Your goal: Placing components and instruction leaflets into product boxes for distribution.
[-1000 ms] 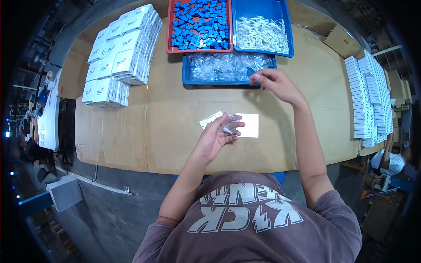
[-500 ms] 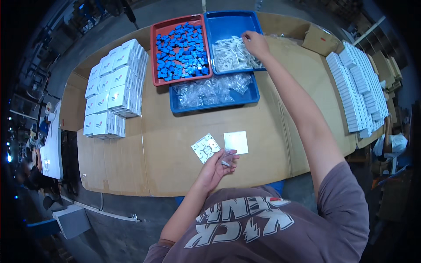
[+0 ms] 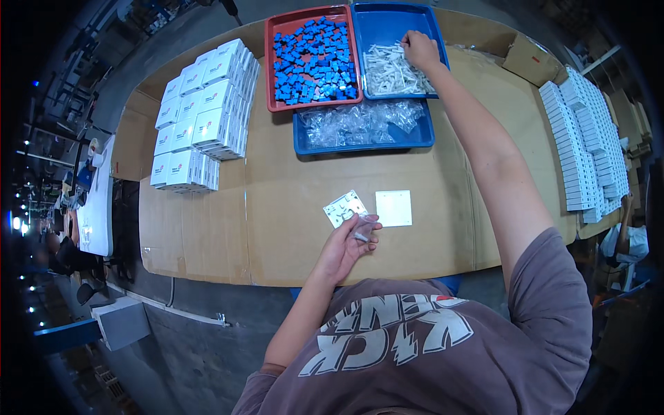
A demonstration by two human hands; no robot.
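Note:
My left hand (image 3: 344, 247) is closed on a small clear plastic bag (image 3: 364, 228) with something pale inside, held low near the front edge of the table. Just beyond it lie a white square plate with cut-outs (image 3: 344, 207), partly behind my fingers, and a plain white square plate (image 3: 393, 208). My right hand (image 3: 420, 50) reaches far forward over the blue tray (image 3: 387, 26) at the back. Its fingers are pinched together at the edge of a heap of small white plastic parts (image 3: 393, 70); whatever is between them is too small to make out.
A red tray (image 3: 270, 62) of small blue parts stands left of the white parts. In front, another blue tray (image 3: 366, 150) holds clear bags. Stacked white boxes (image 3: 207, 114) rise at left; more white stacks (image 3: 588, 145) stand at right. Cardboard (image 3: 290, 228) covers the table.
The whole scene sits higher and farther right in the picture as the view shifts. My right hand stays at the white parts with its fingers pinched; my left still holds the plastic bag.

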